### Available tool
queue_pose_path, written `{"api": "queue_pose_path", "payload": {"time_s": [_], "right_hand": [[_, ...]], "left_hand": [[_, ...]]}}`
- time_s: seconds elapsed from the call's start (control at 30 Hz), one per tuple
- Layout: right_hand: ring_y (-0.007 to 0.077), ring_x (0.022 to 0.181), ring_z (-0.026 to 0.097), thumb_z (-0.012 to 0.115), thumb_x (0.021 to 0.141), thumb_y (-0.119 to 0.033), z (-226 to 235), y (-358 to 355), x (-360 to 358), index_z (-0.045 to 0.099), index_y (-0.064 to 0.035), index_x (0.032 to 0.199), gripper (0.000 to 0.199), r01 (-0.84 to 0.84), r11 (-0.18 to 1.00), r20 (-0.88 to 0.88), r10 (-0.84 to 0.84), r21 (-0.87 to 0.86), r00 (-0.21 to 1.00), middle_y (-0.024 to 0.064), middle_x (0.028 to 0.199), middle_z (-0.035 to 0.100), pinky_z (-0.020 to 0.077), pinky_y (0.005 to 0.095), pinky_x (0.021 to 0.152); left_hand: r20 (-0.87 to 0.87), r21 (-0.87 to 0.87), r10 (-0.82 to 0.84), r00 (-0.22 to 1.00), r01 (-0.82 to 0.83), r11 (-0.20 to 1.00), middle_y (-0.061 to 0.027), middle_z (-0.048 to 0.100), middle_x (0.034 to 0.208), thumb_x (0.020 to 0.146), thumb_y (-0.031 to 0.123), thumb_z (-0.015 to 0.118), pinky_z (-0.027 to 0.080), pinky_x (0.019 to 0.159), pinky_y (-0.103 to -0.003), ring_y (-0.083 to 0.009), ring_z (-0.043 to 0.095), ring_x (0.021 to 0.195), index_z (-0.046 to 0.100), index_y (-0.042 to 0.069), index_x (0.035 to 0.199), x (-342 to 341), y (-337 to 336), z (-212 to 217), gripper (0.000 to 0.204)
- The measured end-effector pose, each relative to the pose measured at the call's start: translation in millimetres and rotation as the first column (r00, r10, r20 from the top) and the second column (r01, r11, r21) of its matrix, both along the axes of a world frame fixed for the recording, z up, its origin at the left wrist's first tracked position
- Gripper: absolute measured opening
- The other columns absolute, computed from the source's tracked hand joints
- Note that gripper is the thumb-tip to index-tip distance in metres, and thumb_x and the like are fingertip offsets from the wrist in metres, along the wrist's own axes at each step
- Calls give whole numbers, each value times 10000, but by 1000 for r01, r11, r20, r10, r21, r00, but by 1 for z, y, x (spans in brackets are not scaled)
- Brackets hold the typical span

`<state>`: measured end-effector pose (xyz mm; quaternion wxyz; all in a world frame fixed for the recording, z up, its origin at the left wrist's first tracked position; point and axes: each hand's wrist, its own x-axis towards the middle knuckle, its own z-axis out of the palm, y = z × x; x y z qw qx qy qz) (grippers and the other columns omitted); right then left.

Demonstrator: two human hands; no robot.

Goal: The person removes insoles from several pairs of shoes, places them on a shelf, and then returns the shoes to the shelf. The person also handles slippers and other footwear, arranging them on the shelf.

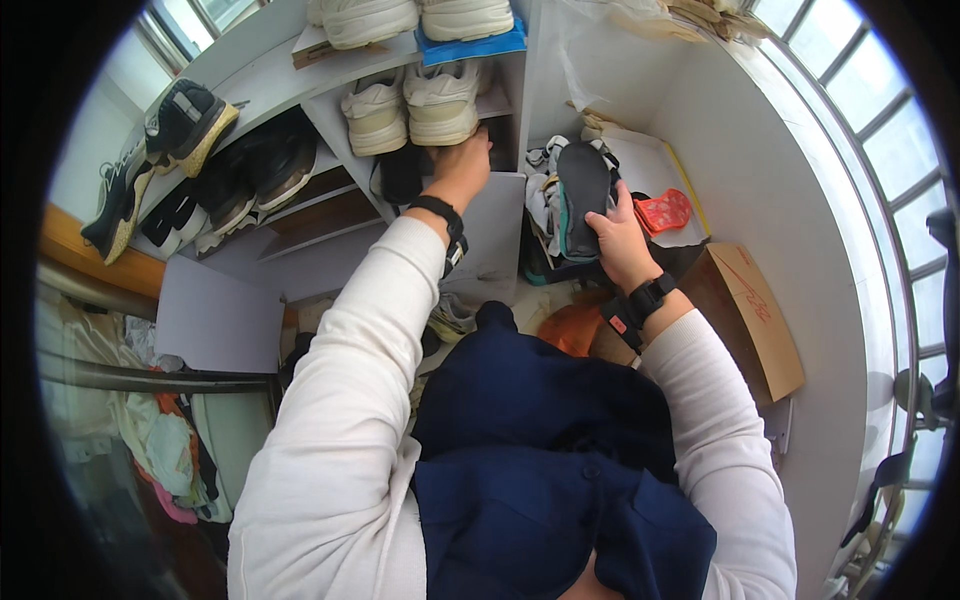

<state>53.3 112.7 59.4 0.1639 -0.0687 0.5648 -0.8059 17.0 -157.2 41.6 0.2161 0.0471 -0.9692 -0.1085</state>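
My left hand (pixel 462 168) reaches into a shelf compartment, right at the heels of a pair of off-white sneakers (pixel 441 105). Its fingers are hidden under and behind the shoes, so their grip does not show. A dark shoe (pixel 400 175) sits beneath them, beside my wrist. In my right hand (pixel 622 243) is a dark grey insole (pixel 583 190) with a teal edge, the thumb lying across its face. Behind the insole is a heap of white and grey cloth-like items (pixel 541 190). A red patterned insole (pixel 664 212) lies to the right, in a pale open box lid (pixel 690 180).
More off-white sneakers (pixel 365 20) stand on the cabinet top. Black sneakers (pixel 185 125) perch at the left, above dark shoes (pixel 285 170) on a shelf. An open white cabinet door (pixel 220 318) juts out. A brown cardboard box (pixel 755 315) stands at the right, by the white wall (pixel 745 120).
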Motion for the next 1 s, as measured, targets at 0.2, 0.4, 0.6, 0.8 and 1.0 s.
{"api": "queue_pose_path", "payload": {"time_s": [0.2,0.4,0.6,0.8,1.0], "right_hand": [[148,994,634,452,897,82,-1,-6,0,550,-8,1328,452,-272,934,129,248,232,960,108,1166,649,518,280,873],[141,878,654,556,978,-242,-12,-36,7,636,31,1176,347,-190,981,204,178,43,963,90,1054,679,528,284,797],[153,808,656,653,934,-410,3,-52,10,637,13,1064,443,-155,986,267,133,67,955,76,939,680,532,292,726],[114,688,596,661,880,-182,15,-69,20,663,17,949,211,-102,974,205,59,203,977,20,784,632,457,258,584],[66,545,481,641,858,-171,30,-47,35,678,40,839,215,185,883,-283,-62,431,957,-25,631,564,359,247,491]], "left_hand": [[-275,-114,-270,923,248,962,5,593,1309,878,180,632,412,986,-524,-245,600,1147,657,138,1178,45,9,12,304],[-262,-328,-539,800,452,830,24,618,1273,866,138,614,369,1077,-523,-151,570,1209,688,159,1122,86,4,16,268],[-339,-272,-646,684,586,763,0,691,1106,804,109,647,409,1057,-465,-156,642,1091,726,121,949,114,11,18,166],[-343,-203,-631,696,601,773,-10,680,1139,808,102,640,408,1040,-461,-182,620,1125,710,123,922,121,7,20,136],[136,-248,164,977,-126,961,-66,462,1450,811,197,716,217,1106,-640,-259,353,1397,648,141,1156,109,-35,20,356]]}}
